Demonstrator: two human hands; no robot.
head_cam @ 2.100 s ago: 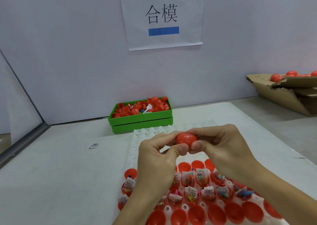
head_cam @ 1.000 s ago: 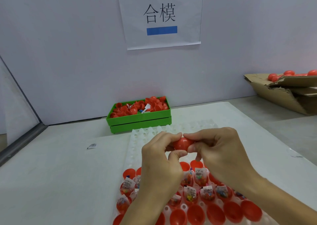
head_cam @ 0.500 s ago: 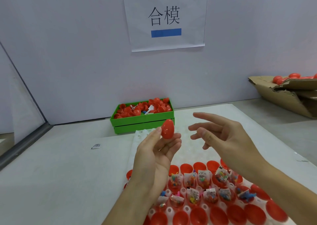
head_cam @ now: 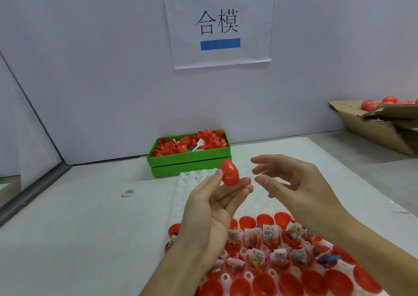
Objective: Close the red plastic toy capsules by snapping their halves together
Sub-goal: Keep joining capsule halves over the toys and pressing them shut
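Red and glossy, the closed capsule (head_cam: pixel 229 173) sits in my left hand's (head_cam: pixel 212 207) grip, pinched between thumb tip and the ends of my fingers, raised above the white tray (head_cam: pixel 192 182). No gap shows between its halves from here, so I judge this one snapped and the step in hand to be passing it off. My right hand (head_cam: pixel 298 185) hovers just beside the capsule, apart from it, fingers loose and spread, holding nothing. Below both hands, the near rows of the tray hold open red halves (head_cam: pixel 255 239), many with small packeted toys (head_cam: pixel 253 235) in them, and the closest row shows plain red cups (head_cam: pixel 289 284); whether those are empty I cannot tell. Beyond the grip, at the far end of the tray, a green bin (head_cam: pixel 190 162) holds a heap of loose red halves. Far off to my right a cardboard box (head_cam: pixel 373 126) on the desk (head_cam: pixel 79 216) has closed red capsules showing over its edge, which I take to be where finished ones go. The next move, as I judge it, calls for getting this capsule over to that box, then taking a filled half from below and a loose half to cap it. Left of the grip a small printed slip (head_cam: pixel 128 192) lies on the desk.
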